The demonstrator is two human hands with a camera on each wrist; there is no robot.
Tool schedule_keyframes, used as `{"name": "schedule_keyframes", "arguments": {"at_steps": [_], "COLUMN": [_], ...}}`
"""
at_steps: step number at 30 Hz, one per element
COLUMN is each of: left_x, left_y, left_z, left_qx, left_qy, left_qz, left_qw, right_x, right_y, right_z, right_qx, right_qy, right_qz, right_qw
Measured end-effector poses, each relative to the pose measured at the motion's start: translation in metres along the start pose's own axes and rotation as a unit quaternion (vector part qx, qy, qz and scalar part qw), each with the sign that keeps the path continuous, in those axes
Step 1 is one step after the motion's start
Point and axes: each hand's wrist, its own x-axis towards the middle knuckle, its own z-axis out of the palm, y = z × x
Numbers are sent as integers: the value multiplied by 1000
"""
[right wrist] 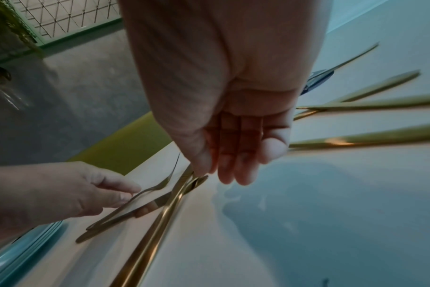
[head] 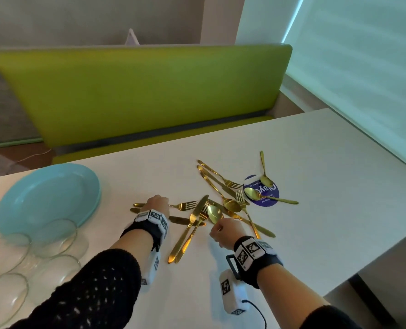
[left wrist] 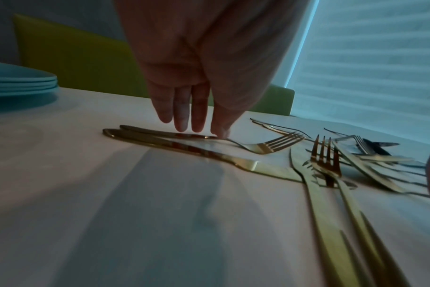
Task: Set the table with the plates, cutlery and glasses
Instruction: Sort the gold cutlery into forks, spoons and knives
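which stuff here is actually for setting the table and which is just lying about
For the job:
- stack of blue plates
- clear glasses
- gold cutlery pile
- gold fork under the left hand
- gold spoon at the right hand

Just lying about:
- round blue sticker under two spoons
- green bench
- window blind

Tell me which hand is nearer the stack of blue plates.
Left. The left hand rests on a fork just right of the stack of blue plates; the right hand is farther right, among the cutlery.
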Motion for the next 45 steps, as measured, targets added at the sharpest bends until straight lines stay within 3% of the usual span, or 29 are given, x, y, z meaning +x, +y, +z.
{"name": "schedule_keyframes", "arguments": {"at_steps": [8, 14, 19, 22, 25, 28, 30, 36, 40, 45], "left_x": [7, 5, -4, -10, -19, -27, -31, -33, -33, -34], "left_y": [-6, -10, -6, -2, 5, 11, 13, 15, 14, 15], "left_z": [2, 0, -12, -15, -20, -21, -19, -17, -16, -14], "left_qx": [80, 66, -57, -164, -280, -369, -386, -368, -390, -431], "left_qy": [45, 67, 114, 162, 187, 168, 140, 101, 80, 58], "left_qz": [43, 75, 69, 84, 42, -25, -50, -37, -39, -48], "left_qw": [995, 993, 989, 969, 941, 914, 910, 924, 917, 899], "right_x": [-1, 0, 3, 5, 9, 9, 9, 11, 8, 11], "right_y": [-1, -9, -21, -28, -35, -39, -40, -42, -37, -34], "right_z": [12, 24, 34, 37, 40, 43, 44, 43, 36, 29], "right_qx": [44, 74, 47, 52, 66, 63, 68, 15, -14, 56], "right_qy": [7, 4, 19, 37, 59, 68, 73, 52, 27, -3], "right_qz": [31, 51, 56, 65, 81, 92, 102, 121, 133, 150], "right_qw": [999, 996, 997, 996, 993, 991, 990, 991, 991, 987]}}
